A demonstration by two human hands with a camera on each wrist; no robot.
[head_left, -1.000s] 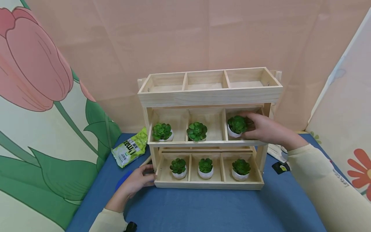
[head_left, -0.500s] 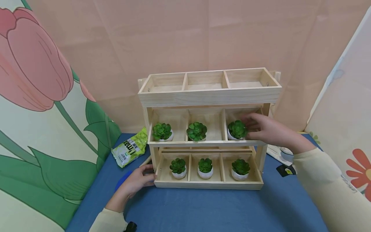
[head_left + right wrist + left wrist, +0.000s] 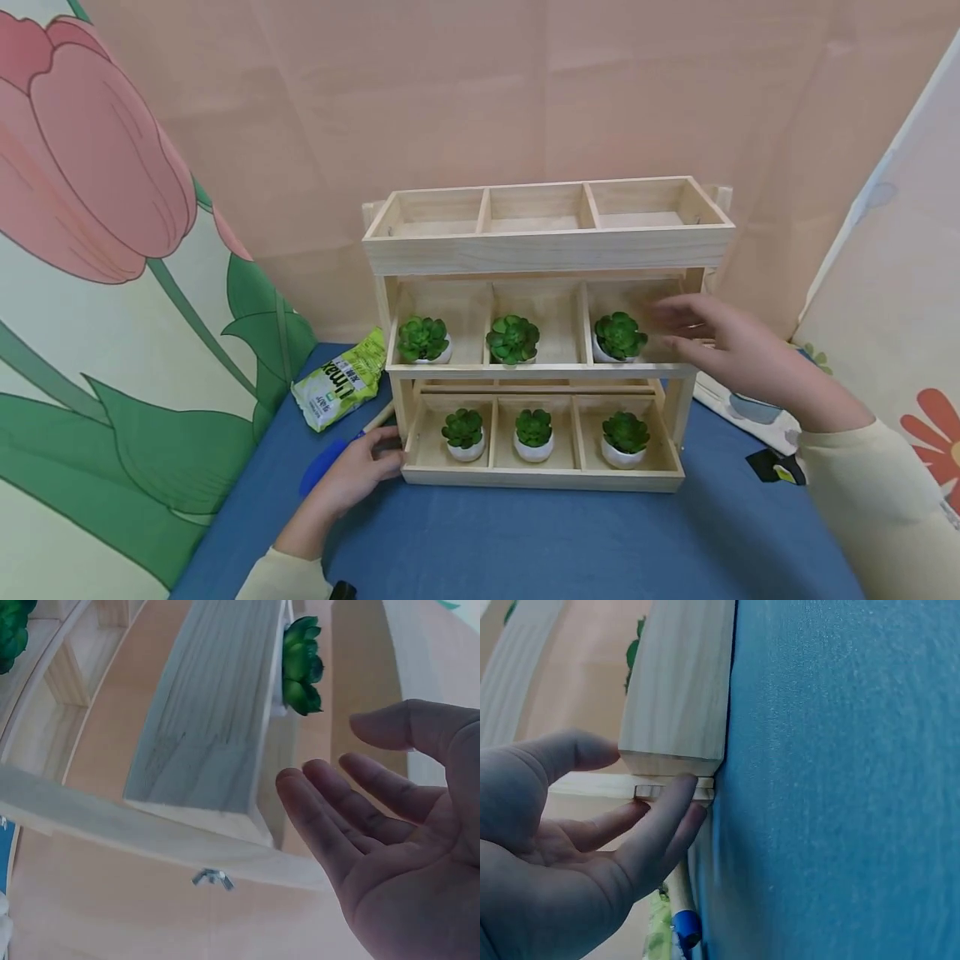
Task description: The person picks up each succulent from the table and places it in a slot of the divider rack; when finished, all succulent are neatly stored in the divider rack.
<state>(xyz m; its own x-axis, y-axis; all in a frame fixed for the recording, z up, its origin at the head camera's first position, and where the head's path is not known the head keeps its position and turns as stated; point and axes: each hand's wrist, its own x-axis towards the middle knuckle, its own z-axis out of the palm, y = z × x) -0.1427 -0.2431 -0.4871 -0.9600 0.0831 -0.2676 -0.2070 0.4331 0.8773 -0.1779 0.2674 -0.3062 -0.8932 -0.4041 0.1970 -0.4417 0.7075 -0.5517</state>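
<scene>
A three-tier wooden plant shelf (image 3: 547, 253) stands on the table. My left hand (image 3: 358, 471) holds the left end of its bottom tray, thumb and fingertips at the end piece in the left wrist view. My right hand (image 3: 731, 342) is beside the middle tray's right end, fingers extended and holding nothing. Left of those fingers, a potted succulent (image 3: 619, 335) sits in the right compartment, apart from the hand. Two more succulents, one on the left (image 3: 423, 339) and one in the middle (image 3: 513, 339), share that tray. Potted succulents (image 3: 533, 433) also fill the bottom tray's compartments.
The top tray (image 3: 536, 208) holds nothing. A green snack-like bag (image 3: 341, 379) and a blue-headed tool (image 3: 324, 462) with a wooden handle lie left of the shelf. White and black items (image 3: 772, 463) lie at the right. A wing nut (image 3: 213, 879) sticks out from the frame.
My right hand has let go of the right succulent in the middle tray and drawn back to the right. My left hand stays at the bottom tray's end.
</scene>
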